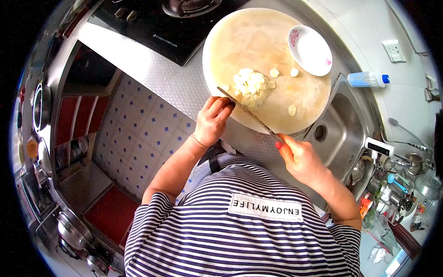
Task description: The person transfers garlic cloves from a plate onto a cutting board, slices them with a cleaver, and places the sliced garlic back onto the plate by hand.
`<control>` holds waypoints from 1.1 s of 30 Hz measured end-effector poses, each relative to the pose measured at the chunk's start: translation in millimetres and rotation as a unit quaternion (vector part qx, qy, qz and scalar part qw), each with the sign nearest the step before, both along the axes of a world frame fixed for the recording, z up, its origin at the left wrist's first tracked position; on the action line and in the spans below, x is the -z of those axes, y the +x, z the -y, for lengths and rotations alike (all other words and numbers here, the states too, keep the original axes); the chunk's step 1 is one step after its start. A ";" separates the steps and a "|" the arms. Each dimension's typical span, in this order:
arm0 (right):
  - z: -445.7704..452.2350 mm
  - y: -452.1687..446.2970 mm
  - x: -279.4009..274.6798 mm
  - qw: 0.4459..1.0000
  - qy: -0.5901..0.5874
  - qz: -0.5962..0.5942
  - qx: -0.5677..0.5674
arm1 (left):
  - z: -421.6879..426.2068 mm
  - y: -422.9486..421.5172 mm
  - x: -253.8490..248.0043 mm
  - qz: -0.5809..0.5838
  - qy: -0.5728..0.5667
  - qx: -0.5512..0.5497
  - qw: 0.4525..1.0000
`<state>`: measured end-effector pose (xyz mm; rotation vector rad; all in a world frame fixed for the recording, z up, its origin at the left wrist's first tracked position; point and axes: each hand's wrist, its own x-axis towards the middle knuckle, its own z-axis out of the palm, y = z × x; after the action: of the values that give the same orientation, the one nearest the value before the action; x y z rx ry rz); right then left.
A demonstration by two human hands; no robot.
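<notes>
My right hand (pixel 302 159) grips the handle of a kitchen knife (pixel 254 116), its blade slanting up and left across the near edge of a round cutting board (pixel 258 37). My left hand (pixel 214 120) is closed, with curled fingers against the blade near its tip. Whatever those fingers hold, if anything, is hidden in shadow. Just beyond the blade lies a heap of pale slices (pixel 251 85) that look like garlic. A few loose pieces, such as one slice (pixel 292 110), lie apart to the right. A white oval dish (pixel 311 50) with pink flowers sits on the board's far right.
A black cooktop (pixel 161 27) with a pan (pixel 191 5) is at the upper left. To the right is a steel sink (pixel 341 129), with a blue-capped bottle (pixel 368 79) behind it. Utensils crowd the far right. Patterned floor tiles (pixel 143 134) show below the counter at left.
</notes>
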<state>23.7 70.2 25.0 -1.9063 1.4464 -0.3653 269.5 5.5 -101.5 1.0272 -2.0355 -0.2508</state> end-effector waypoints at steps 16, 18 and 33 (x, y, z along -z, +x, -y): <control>6.7 3.3 -7.5 0.999 0.042 0.030 0.003 | -0.7 0.1 6.8 -0.029 -0.015 0.008 0.999; 9.3 8.5 -7.8 0.996 0.088 -0.005 0.016 | -0.6 0.2 7.1 -0.027 -0.015 0.007 0.999; 8.6 4.5 -5.7 0.999 0.051 0.012 0.011 | -1.6 0.2 5.0 -0.035 0.000 0.003 0.999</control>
<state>28.2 61.6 30.8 -1.8006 1.4431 -0.3186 269.7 7.1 -106.5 1.0001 -1.9754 -0.2864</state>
